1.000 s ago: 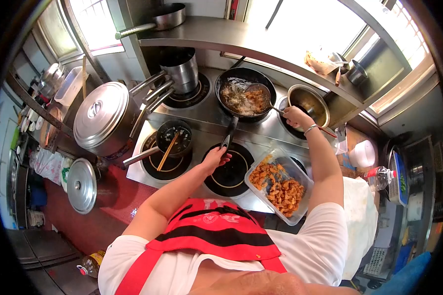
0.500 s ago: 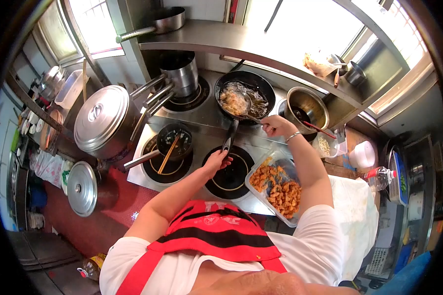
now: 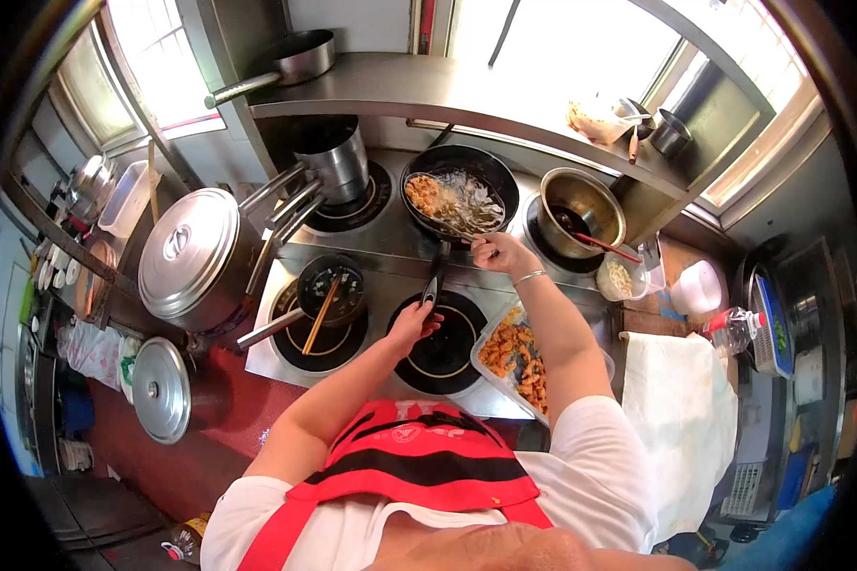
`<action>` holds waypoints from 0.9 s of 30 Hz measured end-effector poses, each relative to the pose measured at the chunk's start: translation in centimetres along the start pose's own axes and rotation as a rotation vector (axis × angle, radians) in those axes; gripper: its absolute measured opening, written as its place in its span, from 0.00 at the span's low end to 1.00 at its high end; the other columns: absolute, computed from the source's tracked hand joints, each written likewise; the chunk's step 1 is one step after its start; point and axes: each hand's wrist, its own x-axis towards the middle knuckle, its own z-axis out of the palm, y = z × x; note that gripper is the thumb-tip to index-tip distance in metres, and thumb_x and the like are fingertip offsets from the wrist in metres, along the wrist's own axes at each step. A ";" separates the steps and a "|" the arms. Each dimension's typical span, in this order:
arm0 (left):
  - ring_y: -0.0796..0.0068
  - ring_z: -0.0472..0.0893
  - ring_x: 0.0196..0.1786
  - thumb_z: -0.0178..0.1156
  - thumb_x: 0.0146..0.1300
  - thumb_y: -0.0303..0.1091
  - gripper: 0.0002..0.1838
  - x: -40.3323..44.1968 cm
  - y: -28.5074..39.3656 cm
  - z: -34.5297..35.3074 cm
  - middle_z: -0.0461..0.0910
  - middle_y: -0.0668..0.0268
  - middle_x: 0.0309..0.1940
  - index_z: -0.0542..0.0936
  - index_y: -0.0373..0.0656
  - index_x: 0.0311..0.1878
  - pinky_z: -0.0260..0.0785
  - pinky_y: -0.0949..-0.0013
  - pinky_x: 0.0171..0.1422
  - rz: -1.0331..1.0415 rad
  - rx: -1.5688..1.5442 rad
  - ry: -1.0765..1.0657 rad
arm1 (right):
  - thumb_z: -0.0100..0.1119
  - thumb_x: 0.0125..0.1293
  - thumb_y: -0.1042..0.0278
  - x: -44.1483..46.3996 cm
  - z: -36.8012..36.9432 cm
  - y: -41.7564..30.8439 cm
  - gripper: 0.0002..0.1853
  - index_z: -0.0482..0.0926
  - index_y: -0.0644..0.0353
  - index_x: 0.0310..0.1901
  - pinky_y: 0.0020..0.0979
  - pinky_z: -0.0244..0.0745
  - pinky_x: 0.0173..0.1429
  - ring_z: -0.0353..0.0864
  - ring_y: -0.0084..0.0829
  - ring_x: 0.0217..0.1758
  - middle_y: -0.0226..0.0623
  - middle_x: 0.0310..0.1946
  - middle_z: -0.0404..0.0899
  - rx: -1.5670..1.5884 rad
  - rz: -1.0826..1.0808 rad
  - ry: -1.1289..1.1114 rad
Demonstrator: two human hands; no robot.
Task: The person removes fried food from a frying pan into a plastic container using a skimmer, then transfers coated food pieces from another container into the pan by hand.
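My left hand (image 3: 415,324) is closed round the black handle of a frying pan (image 3: 503,169) on the back burner. Bubbling oil covers the pan's bottom, and browned fried pieces (image 3: 424,194) are gathered at its left side. My right hand (image 3: 501,255) is closed on the handle of a skimmer, held low over the pan's near rim; its head is in the pan, hard to make out among food and oil. Below my right forearm, a clear plastic tub (image 3: 487,373) holds many orange-brown fried pieces (image 3: 512,354).
A small pan (image 3: 350,309) with chopsticks (image 3: 322,316) sits front left. Behind it stands a steel saucepan (image 3: 338,162), and a large lidded pot (image 3: 186,247) is further left. Right of the frying pan is a steel pot (image 3: 590,195) with a red-handled utensil. A metal shelf (image 3: 419,81) runs above.
The skimmer and my right hand have shifted left and toward me. The fried pieces now sit at the pan's left side. My left hand keeps its grip, and the camera view has shifted slightly.
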 end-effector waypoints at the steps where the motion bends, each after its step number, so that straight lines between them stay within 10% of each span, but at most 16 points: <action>1: 0.78 0.76 0.37 0.47 0.70 0.48 0.16 -0.1 0.0 0.0 0.79 0.67 0.39 0.70 0.45 0.47 0.67 0.73 0.41 0.003 -0.003 -0.002 | 0.36 0.74 0.63 0.1 -0.4 -0.1 0.14 0.62 0.58 0.29 0.19 0.53 0.21 0.56 0.15 0.12 0.25 0.17 0.62 0.022 -0.004 -0.040; 14: 0.78 0.76 0.37 0.47 0.69 0.47 0.15 0.1 -0.2 -0.2 0.78 0.67 0.39 0.70 0.46 0.46 0.67 0.74 0.40 0.020 -0.023 -0.005 | 0.33 0.74 0.62 -5.1 -2.5 -4.2 0.17 0.61 0.54 0.24 0.21 0.50 0.19 0.56 0.15 0.11 0.20 0.14 0.58 0.057 -0.129 0.016; 27: 0.81 0.77 0.35 0.46 0.70 0.48 0.14 0.3 -0.3 -0.4 0.79 0.69 0.37 0.71 0.49 0.45 0.66 0.74 0.39 0.031 0.019 0.005 | 0.42 0.66 0.74 -4.1 1.4 -4.3 0.12 0.61 0.56 0.23 0.25 0.49 0.20 0.54 0.19 0.14 0.28 0.15 0.60 -0.691 -0.439 0.546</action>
